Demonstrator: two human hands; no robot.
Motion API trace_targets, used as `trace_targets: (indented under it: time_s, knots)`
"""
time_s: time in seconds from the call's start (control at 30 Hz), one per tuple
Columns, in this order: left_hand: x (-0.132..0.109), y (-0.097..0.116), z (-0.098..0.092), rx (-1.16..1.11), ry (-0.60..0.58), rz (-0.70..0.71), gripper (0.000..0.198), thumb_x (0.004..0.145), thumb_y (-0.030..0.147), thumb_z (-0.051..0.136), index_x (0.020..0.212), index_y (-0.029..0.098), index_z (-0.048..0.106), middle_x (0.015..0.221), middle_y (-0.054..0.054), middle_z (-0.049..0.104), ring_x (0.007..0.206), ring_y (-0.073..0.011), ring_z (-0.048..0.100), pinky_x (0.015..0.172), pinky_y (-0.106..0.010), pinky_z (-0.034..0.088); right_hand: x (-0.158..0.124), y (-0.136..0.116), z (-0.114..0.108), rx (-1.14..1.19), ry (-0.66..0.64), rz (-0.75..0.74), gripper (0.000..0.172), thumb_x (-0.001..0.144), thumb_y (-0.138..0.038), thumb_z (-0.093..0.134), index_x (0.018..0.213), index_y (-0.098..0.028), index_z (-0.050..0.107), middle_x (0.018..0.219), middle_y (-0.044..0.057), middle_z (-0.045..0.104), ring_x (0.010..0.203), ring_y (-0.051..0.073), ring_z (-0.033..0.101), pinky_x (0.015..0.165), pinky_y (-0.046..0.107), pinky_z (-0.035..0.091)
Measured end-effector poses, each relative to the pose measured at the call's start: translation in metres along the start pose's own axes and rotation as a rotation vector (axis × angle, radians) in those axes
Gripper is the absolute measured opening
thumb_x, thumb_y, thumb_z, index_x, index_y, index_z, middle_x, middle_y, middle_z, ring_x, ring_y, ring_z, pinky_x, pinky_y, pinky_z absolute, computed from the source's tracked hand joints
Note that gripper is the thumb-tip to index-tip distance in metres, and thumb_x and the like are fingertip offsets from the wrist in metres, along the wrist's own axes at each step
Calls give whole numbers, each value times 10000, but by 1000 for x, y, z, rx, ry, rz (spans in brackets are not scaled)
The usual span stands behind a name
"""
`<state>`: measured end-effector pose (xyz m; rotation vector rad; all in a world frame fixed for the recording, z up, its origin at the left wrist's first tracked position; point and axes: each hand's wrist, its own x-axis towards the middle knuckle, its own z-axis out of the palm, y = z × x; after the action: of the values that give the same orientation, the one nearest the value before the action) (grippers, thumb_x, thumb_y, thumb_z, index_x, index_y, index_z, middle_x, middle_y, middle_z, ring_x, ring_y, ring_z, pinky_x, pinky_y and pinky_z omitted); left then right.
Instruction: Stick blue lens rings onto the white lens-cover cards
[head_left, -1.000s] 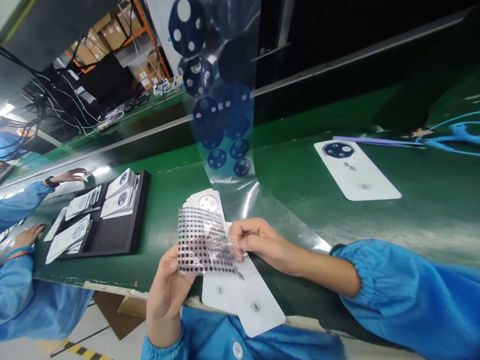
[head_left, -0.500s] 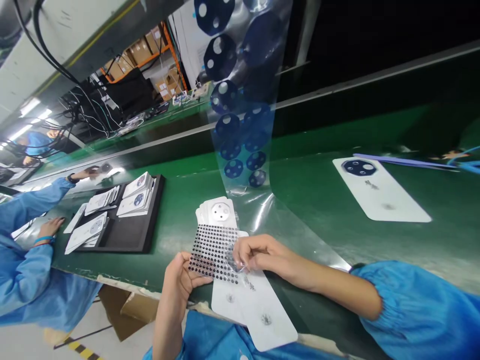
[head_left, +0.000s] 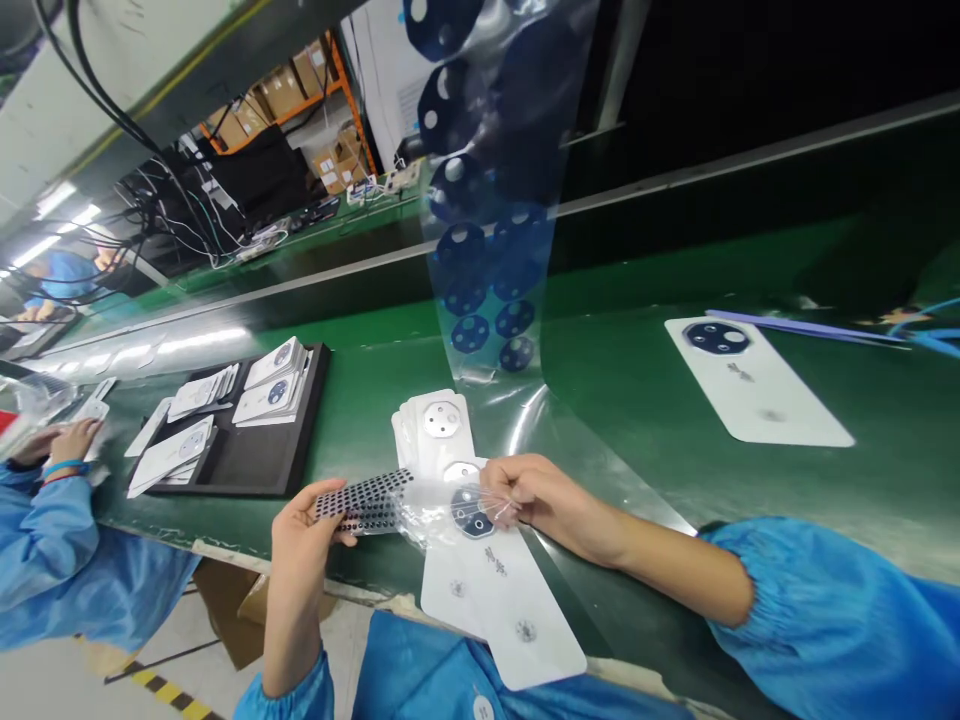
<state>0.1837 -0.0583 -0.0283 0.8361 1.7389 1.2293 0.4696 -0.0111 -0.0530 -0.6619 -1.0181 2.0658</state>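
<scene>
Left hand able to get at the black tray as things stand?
Likely yes: only green belt lies between the left hand and the black tray. But that hand holds the dotted film sheet, so it would probably have to let go first.

Left hand grips dotted film (clear).

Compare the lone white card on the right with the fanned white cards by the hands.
The lone card lies by itself, while the fanned cards overlap in a group. The lone card's round patch is dark blue; the top fanned card's is pale. Both are long, white and round-cornered.
</scene>
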Motion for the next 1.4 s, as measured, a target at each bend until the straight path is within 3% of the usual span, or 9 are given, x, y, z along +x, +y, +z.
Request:
trace_targets:
  time_s: [0.3, 0.47, 0.67, 0.77, 0.83, 1.0, 1.17, 1.33, 1.4]
  knots:
    - [1, -1, 0, 57, -164, -57, 550, 599, 560, 892, 879, 115, 728, 713, -45, 694, 592, -132, 620, 439, -196, 536, 0, 1, 2, -106, 127, -16, 110, 674, -277, 560, 612, -201, 510, 655, -1, 560, 562, 137, 509, 547, 275, 405]
    - [-5, -7, 1, 67, -260, -111, 503, 684, 545, 853, 954, 145, 711, 833, -58, 719, 665, -175, 667, 491, -250, 571, -2, 11, 4, -435, 378, -89, 96, 748, -272, 570, 707, -218, 502, 807, 27, 667, 513, 123, 542, 465, 260, 385]
    - [-7, 3, 4, 78, -393, -188, 504, 675, 497, 851, 1008, 149, 702, 906, -113, 759, 786, -263, 733, 691, -354, 604, -1, 16, 3, -534, 375, -154, 187, 739, -228, 612, 899, -238, 515, 752, -24, 633, 604, 147, 565, 572, 275, 447]
    - [-3, 4, 12, 139, -332, -149, 526, 689, 609, 802, 923, 151, 693, 774, -92, 738, 660, -244, 710, 601, -336, 581, -2, 15, 1, -706, 255, -153, 182, 803, -214, 538, 964, -219, 624, 699, -25, 594, 547, 143, 491, 538, 278, 372]
    - [-1, 1, 19, 180, -248, -74, 492, 717, 645, 767, 795, 173, 656, 650, -34, 681, 543, -182, 648, 504, -260, 518, -3, 13, 1, -815, 186, -194, 179, 817, -186, 475, 818, -216, 651, 700, 0, 608, 591, 162, 516, 576, 295, 368]
    - [-4, -5, 25, 265, -151, 38, 480, 756, 609, 754, 636, 212, 512, 417, 79, 441, 290, -81, 384, 310, -187, 260, -6, 11, 4, -855, 212, -299, 224, 789, -186, 411, 576, -235, 455, 597, -7, 497, 605, 181, 492, 608, 308, 343]
    - [-1, 1, -5, 271, -156, 39, 472, 771, 619, 750, 672, 191, 577, 468, 72, 453, 327, -68, 379, 317, -179, 250, -6, 9, 2, -822, 374, -257, 213, 771, -238, 382, 559, -252, 375, 567, -17, 410, 566, 178, 429, 574, 309, 306]
    - [11, 8, -61, 196, -123, 16, 457, 736, 583, 811, 728, 165, 626, 535, 56, 514, 383, -55, 387, 355, -173, 255, -5, 4, 1, -766, 480, -215, 227, 776, -294, 380, 551, -276, 357, 532, -11, 370, 532, 203, 396, 542, 332, 293]
    - [17, 13, -84, 149, -66, 20, 456, 727, 573, 825, 787, 155, 652, 583, 43, 552, 446, -71, 457, 398, -171, 324, -6, 5, 0, -751, 476, -165, 245, 779, -314, 415, 538, -282, 386, 528, 11, 412, 527, 230, 425, 546, 364, 316]
